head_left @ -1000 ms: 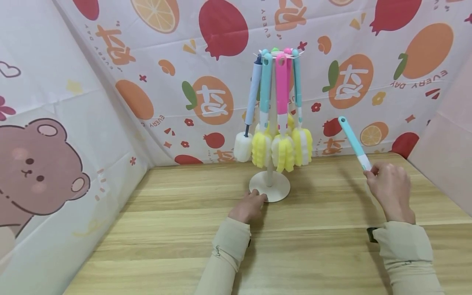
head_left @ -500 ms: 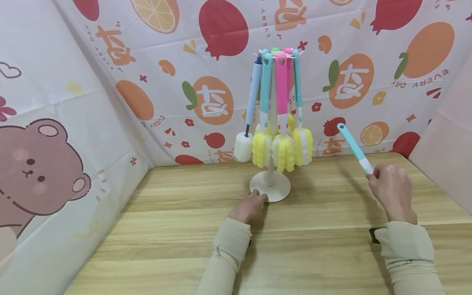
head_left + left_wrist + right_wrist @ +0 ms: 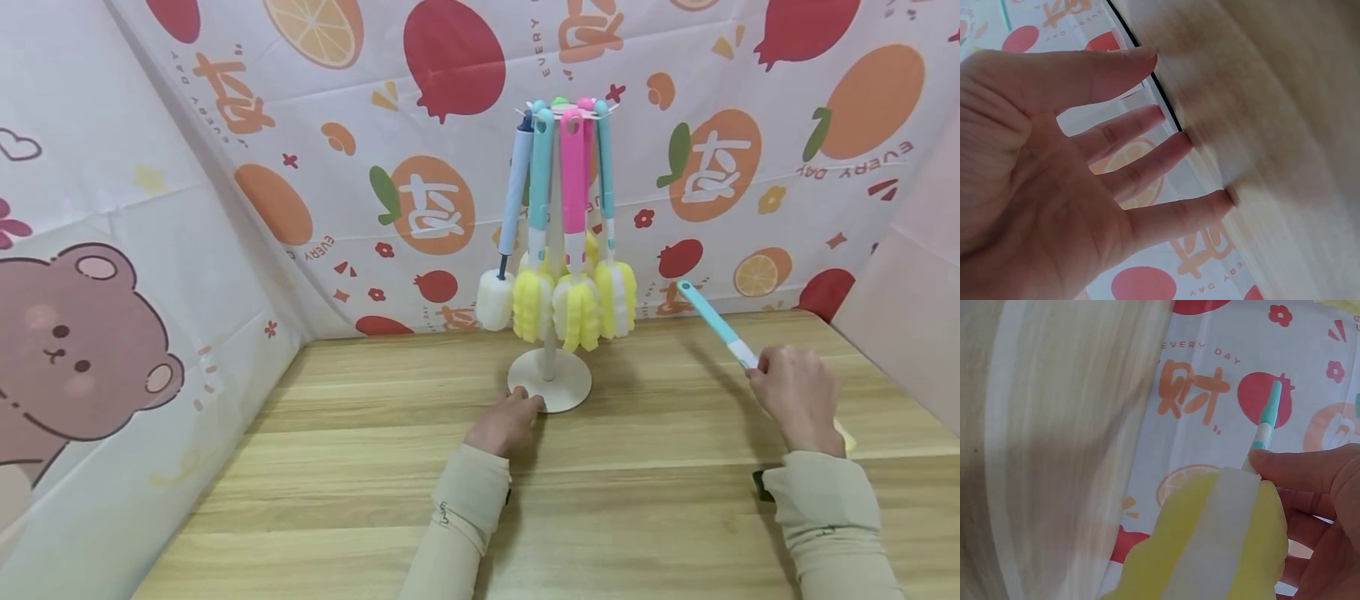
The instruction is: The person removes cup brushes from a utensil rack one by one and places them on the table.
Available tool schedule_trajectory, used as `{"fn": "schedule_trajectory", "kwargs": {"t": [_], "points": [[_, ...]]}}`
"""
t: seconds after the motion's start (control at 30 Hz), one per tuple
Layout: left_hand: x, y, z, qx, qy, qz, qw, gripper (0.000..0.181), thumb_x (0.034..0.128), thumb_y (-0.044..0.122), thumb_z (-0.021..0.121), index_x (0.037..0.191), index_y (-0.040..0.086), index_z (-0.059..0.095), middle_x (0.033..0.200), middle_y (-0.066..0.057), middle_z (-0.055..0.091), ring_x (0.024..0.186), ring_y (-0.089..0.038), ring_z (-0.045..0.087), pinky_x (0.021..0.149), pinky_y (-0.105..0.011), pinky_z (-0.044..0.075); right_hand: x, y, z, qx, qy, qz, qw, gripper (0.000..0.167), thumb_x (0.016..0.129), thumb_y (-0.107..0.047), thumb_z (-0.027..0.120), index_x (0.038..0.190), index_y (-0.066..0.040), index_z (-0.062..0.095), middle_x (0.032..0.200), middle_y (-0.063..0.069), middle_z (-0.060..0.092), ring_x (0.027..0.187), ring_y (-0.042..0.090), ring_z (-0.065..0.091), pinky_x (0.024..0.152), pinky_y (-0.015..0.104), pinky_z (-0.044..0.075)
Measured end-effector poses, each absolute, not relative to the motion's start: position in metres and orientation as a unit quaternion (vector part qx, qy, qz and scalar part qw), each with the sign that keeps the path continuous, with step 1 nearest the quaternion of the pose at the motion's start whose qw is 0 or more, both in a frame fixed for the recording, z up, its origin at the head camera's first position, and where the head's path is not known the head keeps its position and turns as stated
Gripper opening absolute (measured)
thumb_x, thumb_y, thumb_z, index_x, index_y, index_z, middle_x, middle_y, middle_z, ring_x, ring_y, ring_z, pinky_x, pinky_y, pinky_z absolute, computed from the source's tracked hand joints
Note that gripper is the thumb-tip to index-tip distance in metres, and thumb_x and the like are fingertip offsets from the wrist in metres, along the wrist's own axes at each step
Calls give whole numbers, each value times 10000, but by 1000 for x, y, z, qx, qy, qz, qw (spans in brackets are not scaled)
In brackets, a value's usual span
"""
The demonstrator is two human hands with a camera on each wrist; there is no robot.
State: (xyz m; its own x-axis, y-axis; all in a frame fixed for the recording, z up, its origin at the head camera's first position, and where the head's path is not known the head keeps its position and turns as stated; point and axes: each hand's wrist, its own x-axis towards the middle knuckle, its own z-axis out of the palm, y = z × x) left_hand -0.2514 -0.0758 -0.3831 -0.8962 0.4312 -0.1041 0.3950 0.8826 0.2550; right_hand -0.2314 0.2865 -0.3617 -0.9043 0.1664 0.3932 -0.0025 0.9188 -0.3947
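Note:
My right hand [image 3: 798, 396] pinches a sponge bottle brush [image 3: 708, 312] by the white neck below its teal handle. In the right wrist view the yellow-and-white sponge head [image 3: 1210, 537] lies close to the palm, thumb on the neck. My left hand [image 3: 506, 421] rests fingertips on the front of the round white base [image 3: 562, 379] of a stand. Its fingers [image 3: 1147, 165] look nearly straight in the left wrist view, tips touching the surface. From the stand's top hang several brushes, among them a pink-handled brush [image 3: 573, 179], a teal-handled brush [image 3: 540, 183] and a pale blue-handled brush [image 3: 514, 192].
The wooden table [image 3: 337, 500] runs up to a fruit-printed cloth [image 3: 337, 167] at the back. On the left hangs a white cloth with a printed bear [image 3: 82, 342]; a pale pink cloth [image 3: 911, 308] borders the right.
The right hand has lowered slightly, and the brush's handle end has dropped and tilted flatter. A bit of yellow sponge now shows by the right wrist. The left hand stays on the base.

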Motion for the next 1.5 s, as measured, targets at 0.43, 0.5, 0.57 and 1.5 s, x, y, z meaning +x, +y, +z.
{"fn": "schedule_trajectory", "kwargs": {"t": [0.43,0.5,0.57,1.5], "points": [[-250,-77,-383,215,966,118,80,428,826,-62,693,1223,98,675,1125,-92,560,1014,-292,486,844,-391,487,-231,293,-373,-38,-959,190,205,151,848,-14,728,794,111,662,610,133,538,542,291,453,424,363,340],[-250,-77,-382,215,966,117,79,438,821,-65,697,1226,98,674,1123,-92,559,1011,-291,486,842,-389,487,-231,294,-374,-41,-960,192,200,143,845,-11,712,787,110,660,618,147,545,540,305,463,423,381,349],[-249,-77,-382,215,966,117,79,438,827,-67,694,1232,99,674,1122,-92,559,1009,-290,486,845,-389,486,-231,295,-375,-47,-961,192,194,136,838,-8,694,788,113,659,630,167,553,543,320,473,427,402,363],[-250,-75,-381,214,967,112,76,391,864,-46,677,1226,101,676,1136,-92,562,1043,-293,493,891,-394,485,-234,302,-388,-69,-975,187,97,108,836,-35,703,790,57,669,698,164,562,637,312,502,523,445,409]]}}
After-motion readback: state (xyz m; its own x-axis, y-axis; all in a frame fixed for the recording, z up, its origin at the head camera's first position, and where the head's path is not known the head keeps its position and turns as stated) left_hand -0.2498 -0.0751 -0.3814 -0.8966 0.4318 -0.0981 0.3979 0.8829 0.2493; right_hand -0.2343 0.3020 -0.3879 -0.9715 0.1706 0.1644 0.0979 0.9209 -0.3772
